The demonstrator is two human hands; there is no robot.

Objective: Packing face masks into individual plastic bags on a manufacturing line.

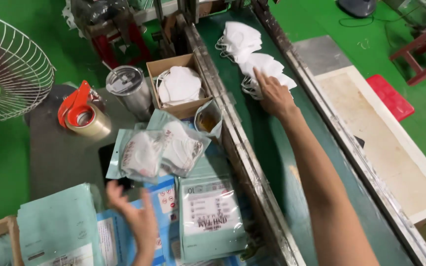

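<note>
Right hand (273, 94): fingers spread flat on white masks (260, 66) on the green belt (272, 143); left hand (135, 214): open, empty, above teal pouches (212, 216); cardboard box (179, 86) of masks nearby

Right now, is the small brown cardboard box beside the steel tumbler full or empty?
Partly full. The small brown cardboard box stands open-topped, with folded white masks lying inside it, beside the lidded steel tumbler. How deep the pile goes cannot be told.

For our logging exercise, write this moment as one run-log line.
right hand: reaching onto white masks on conveyor belt | left hand: open above pouches | cardboard box: holds masks
</note>
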